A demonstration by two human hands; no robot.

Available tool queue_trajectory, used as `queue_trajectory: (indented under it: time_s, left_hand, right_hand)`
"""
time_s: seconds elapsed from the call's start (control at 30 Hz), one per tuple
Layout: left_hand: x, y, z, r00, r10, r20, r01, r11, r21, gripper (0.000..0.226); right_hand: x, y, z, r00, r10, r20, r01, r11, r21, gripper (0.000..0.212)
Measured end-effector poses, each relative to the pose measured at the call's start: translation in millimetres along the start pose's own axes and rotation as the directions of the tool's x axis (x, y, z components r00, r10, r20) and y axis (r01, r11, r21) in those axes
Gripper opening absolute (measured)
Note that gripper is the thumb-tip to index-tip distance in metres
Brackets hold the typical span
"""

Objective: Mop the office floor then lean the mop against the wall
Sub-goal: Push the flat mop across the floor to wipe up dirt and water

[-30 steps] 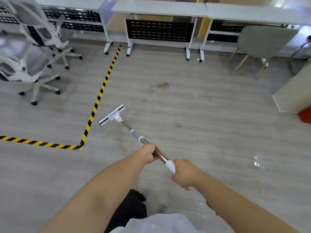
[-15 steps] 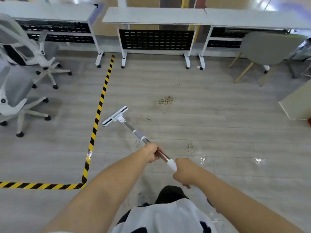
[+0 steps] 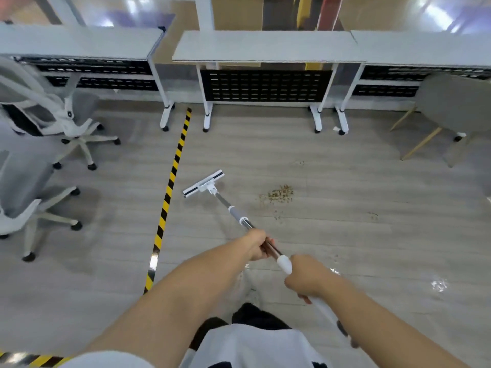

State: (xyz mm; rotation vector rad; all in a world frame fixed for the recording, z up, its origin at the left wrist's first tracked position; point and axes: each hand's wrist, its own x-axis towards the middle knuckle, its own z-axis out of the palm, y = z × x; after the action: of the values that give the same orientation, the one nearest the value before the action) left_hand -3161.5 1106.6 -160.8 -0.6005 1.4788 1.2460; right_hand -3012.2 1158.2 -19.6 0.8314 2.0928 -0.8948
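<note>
Both hands grip the mop (image 3: 236,214): the left hand (image 3: 256,247) is curled round the metal shaft, the right hand (image 3: 305,278) round the white upper grip. The mop head (image 3: 203,184) lies flat on the floor (image 3: 345,235), just right of the striped tape (image 3: 170,187). Brown debris (image 3: 277,195) lies to its right, apart from it.

Office, by look of it. Ahead of me: row of 3 white desks (image 3: 265,46), black perforated panels (image 3: 265,85) under tops, legs on casters. To my left: 2 white swivel chairs (image 3: 79,128), wheeled bases. Grey plank floor (image 3: 345,208), yellow-black tape line (image 3: 172,176) running across it.
</note>
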Motion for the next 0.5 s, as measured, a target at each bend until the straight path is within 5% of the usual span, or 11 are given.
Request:
queue_trajectory:
  time_s: [0.5]
  left_hand:
    - [111, 275, -35, 0.998, 0.070, 0.001, -0.070, 0.989, 0.134, 0.023]
  right_hand:
    - [187, -183, -157, 1.000, 0.025, -0.016, -0.024, 0.997, 0.075, 0.003]
